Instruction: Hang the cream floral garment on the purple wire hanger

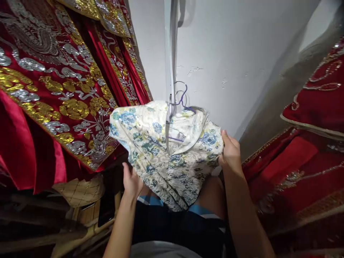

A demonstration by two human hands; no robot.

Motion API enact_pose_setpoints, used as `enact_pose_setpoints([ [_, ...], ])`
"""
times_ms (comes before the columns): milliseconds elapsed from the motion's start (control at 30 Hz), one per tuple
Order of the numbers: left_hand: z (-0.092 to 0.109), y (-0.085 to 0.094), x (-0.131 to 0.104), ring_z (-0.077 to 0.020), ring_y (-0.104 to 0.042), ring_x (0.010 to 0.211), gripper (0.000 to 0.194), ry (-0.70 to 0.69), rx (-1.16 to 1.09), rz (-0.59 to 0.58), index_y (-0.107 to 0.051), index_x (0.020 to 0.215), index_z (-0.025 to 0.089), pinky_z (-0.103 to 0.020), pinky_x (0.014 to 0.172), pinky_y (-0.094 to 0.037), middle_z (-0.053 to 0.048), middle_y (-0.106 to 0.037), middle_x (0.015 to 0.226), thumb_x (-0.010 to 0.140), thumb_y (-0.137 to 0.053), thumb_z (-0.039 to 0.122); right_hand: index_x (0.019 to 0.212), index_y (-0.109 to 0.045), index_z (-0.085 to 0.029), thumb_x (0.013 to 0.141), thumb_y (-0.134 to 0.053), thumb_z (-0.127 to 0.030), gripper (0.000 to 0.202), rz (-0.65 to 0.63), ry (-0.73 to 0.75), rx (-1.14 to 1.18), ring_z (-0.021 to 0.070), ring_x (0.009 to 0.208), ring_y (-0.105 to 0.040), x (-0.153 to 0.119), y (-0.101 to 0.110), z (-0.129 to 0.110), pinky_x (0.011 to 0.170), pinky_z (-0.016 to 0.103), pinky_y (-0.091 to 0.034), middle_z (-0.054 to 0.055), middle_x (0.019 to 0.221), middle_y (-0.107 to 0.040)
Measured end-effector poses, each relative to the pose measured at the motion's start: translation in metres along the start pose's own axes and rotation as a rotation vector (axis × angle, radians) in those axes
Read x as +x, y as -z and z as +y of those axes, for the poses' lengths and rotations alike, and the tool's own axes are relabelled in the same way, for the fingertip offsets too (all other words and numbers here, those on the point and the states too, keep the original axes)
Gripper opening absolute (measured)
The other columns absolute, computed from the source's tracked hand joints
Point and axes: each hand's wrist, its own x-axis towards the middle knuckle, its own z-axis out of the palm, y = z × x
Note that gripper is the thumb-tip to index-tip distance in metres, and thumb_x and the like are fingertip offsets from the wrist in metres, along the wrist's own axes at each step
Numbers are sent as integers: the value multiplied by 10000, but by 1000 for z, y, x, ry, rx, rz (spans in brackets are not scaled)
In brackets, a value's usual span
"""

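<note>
A cream blouse (150,143) with blue and green floral print is spread in front of me on a thin purple hanger (182,96), whose hook points upward. My right hand (230,148) pinches the edge of the sleeve on the right, thumb in front. At the lower left side of the blouse is my left hand (132,183); its thumb stands apart, pointing up, and its fingers go out of sight behind the cloth. The blouse's lower part narrows in folds above my lap. Its neckline gapes, showing the hanger's bar inside.
Red cloth with gold and silver sequins (75,107) hangs at the left. More red embroidered cloth (295,172) is at the right. A pale strip (170,43) runs down the white wall (242,43). Bamboo slats (87,216) and a dark flat object (106,211) lie lower left.
</note>
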Motion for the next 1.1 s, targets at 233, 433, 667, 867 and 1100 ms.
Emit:
enact_pose_setpoints([
  [233, -28, -11, -58, -371, -640, 1187, 619, 72, 32, 195, -707, 1091, 184, -470, 1076, -478, -124, -734, 1168, 609, -831, 553, 861, -713, -164, 747, -767, -511, 369, -35, -150, -93, 223, 760, -708, -19, 16, 9, 659, 316, -582, 44, 776, -726],
  [433, -33, -17, -77, -389, -596, 1254, 541, 163, 56, 229, -733, 1059, 236, -480, 1073, -491, -104, -730, 1190, 615, -821, 532, 977, -687, -234, 797, -711, -435, 271, 264, -41, -157, 149, 826, -652, -46, 62, 47, 678, 246, -536, 3, 969, -689],
  [667, -50, -13, -77, -324, -414, 1437, 648, 114, 88, 189, -600, 1340, 292, -435, 1197, -352, -71, -595, 1414, 754, -755, 521, 785, -620, -245, 838, -641, -460, 223, 64, -52, -347, 182, 676, -593, -108, 47, 74, 645, 304, -490, 3, 722, -621],
  [867, -58, -22, -76, -325, -464, 1403, 714, 123, 32, 80, -585, 1363, 248, -450, 1189, -356, -108, -607, 1396, 732, -779, 520, 829, -569, -228, 881, -577, -609, 384, -577, -377, -471, 181, 641, -584, -146, 16, 94, 597, 292, -440, 6, 693, -624],
  [1100, -49, -30, -91, -322, -477, 1392, 783, 208, -57, 54, -536, 1413, 229, -437, 1187, -353, -123, -527, 1481, 737, -771, 546, 703, -530, -197, 930, -554, -509, 387, -699, -370, -498, 137, 601, -512, -136, 18, 88, 608, 271, -375, -8, 622, -577],
])
